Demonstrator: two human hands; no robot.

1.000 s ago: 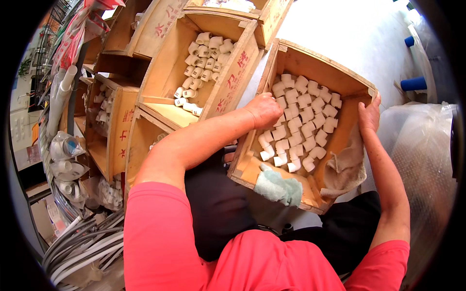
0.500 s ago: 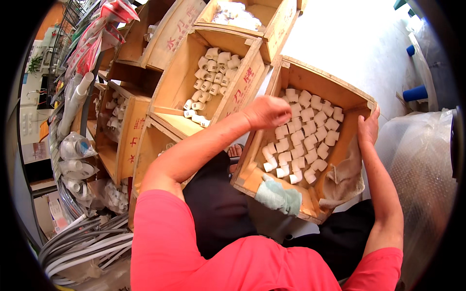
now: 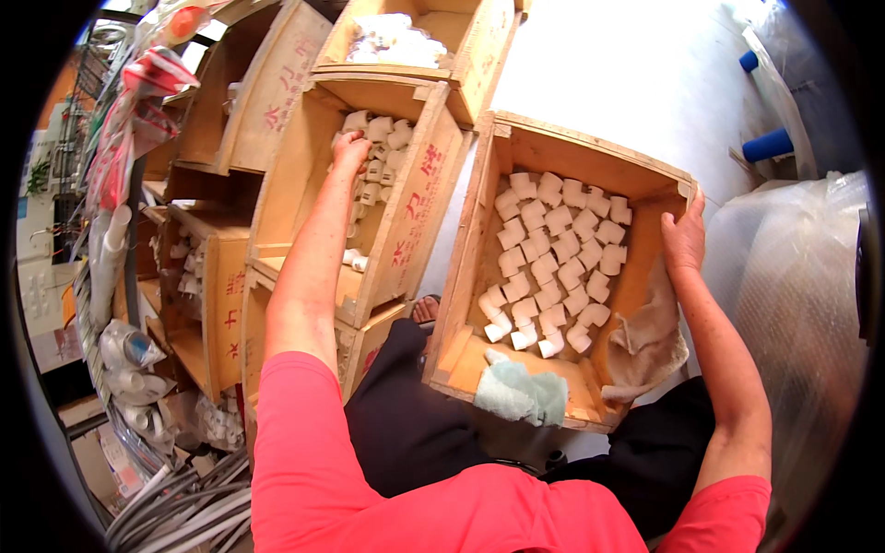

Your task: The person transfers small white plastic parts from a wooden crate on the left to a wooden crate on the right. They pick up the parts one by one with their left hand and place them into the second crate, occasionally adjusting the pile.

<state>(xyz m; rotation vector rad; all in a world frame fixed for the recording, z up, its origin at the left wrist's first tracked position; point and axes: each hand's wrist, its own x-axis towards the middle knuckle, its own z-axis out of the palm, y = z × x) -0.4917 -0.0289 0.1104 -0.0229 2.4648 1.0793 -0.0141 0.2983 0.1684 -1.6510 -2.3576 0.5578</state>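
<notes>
My left hand [image 3: 348, 150] reaches into the upper part of a wooden crate [image 3: 275, 207] left of centre. Its fingers curl down onto the white plastic pipe fittings [image 3: 371, 172] piled there, and the fingertips are partly hidden. Before me, tilted, a second wooden crate [image 3: 590, 140] holds white elbow pipe fittings [image 3: 559, 247] laid close together in slanting rows. My right hand [image 3: 683, 238] grips this crate's right side near its far corner, with the thumb inside the rim. A pale green cloth [image 3: 522, 392] hangs over its near edge, and a beige cloth [image 3: 643, 352] lies at its near right corner.
More wooden crates with fittings stand stacked at left, including one [image 3: 224, 300]. Another crate [image 3: 479, 46] at the top holds white pieces in clear plastic. Coiled grey pipes [image 3: 189, 507] lie lower left. A large bubble-wrapped roll [image 3: 784, 286] stands at right, below a blue tube [image 3: 768, 146].
My left hand has moved from above the elbow fittings in the right crate leftward into the other crate. My right hand keeps its grip. The view has shifted slightly.
</notes>
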